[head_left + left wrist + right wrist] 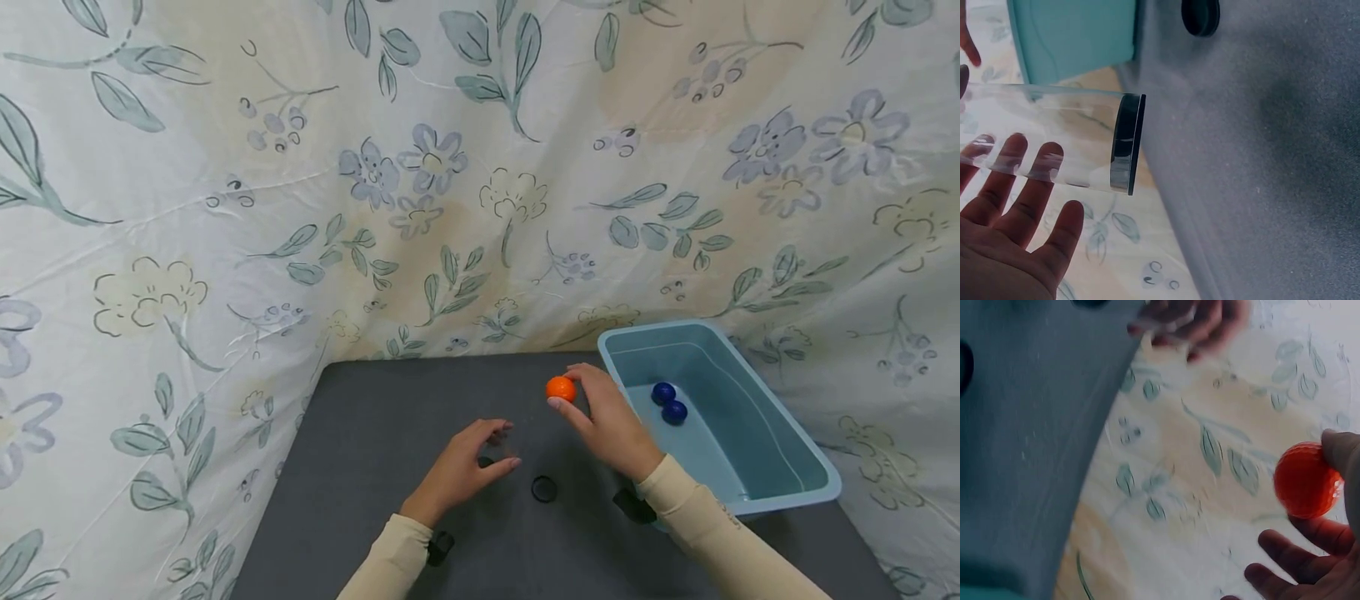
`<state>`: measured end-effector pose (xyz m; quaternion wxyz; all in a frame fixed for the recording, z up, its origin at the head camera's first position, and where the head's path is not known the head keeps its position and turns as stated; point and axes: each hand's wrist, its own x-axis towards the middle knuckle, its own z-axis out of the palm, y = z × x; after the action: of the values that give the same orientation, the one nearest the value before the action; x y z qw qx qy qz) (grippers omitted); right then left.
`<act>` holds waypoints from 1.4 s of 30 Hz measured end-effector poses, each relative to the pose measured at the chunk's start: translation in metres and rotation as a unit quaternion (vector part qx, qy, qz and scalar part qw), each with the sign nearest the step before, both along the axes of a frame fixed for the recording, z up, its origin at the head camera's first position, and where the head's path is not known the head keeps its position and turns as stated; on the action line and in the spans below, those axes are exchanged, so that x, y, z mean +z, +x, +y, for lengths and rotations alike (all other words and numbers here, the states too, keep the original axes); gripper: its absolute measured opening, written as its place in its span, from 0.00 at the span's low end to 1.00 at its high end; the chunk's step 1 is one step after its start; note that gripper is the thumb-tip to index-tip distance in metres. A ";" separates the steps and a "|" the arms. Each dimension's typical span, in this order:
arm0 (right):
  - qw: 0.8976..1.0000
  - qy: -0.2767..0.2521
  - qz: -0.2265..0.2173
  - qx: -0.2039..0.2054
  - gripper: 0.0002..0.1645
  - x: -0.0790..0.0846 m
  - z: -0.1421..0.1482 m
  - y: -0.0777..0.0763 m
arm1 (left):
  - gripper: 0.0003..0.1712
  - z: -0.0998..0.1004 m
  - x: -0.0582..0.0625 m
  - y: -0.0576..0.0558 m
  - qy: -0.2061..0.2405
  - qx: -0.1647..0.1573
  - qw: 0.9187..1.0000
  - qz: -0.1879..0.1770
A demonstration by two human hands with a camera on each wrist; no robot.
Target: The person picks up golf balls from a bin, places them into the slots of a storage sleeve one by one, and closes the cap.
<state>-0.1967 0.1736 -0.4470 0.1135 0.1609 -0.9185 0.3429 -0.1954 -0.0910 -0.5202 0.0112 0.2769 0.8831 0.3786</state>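
My right hand (613, 429) pinches an orange golf ball (561, 389) between thumb and fingertips, raised above the table beside the bin. In the right wrist view the dimpled ball (1307, 480) sits against the thumb and a finger, other fingers spread below. My left hand (456, 468) holds a clear plastic cylinder, hardly visible from the head. The left wrist view shows that cylinder (1082, 115) with a black cap (1126, 144) on one end and fingers along its side. A round black lid (543, 489) lies on the table between my hands.
A light blue bin (783, 433) stands at the right of the dark table (390, 417). Inside it lie two dark blue balls (663, 393), close together. Floral cloth (420, 250) hangs behind the table and at its sides.
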 end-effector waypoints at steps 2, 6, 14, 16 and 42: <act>1.000 -0.014 0.000 0.014 0.29 -0.006 -0.009 0.003 | 0.31 0.000 0.000 0.000 0.005 -0.003 1.000 -0.001; 0.999 -0.027 0.006 0.040 0.28 -0.016 -0.024 0.009 | 0.30 0.001 0.001 0.001 0.019 -0.009 1.000 0.002; 0.997 -0.020 0.003 0.069 0.26 -0.029 -0.044 0.016 | 0.29 0.001 0.001 0.001 0.035 -0.012 0.999 0.031; 0.997 -0.017 -0.004 0.080 0.26 -0.031 -0.046 0.017 | 0.29 0.000 0.001 0.002 0.036 -0.011 0.999 0.036; 0.994 0.106 0.002 -0.031 0.43 0.012 0.035 -0.024 | 0.30 -0.006 -0.004 0.002 0.041 -0.005 0.999 -0.003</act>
<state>-0.2208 0.2081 -0.4348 0.1082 0.1441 -0.9541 0.2394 -0.1930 -0.0967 -0.5241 0.0041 0.2807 0.8653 0.4152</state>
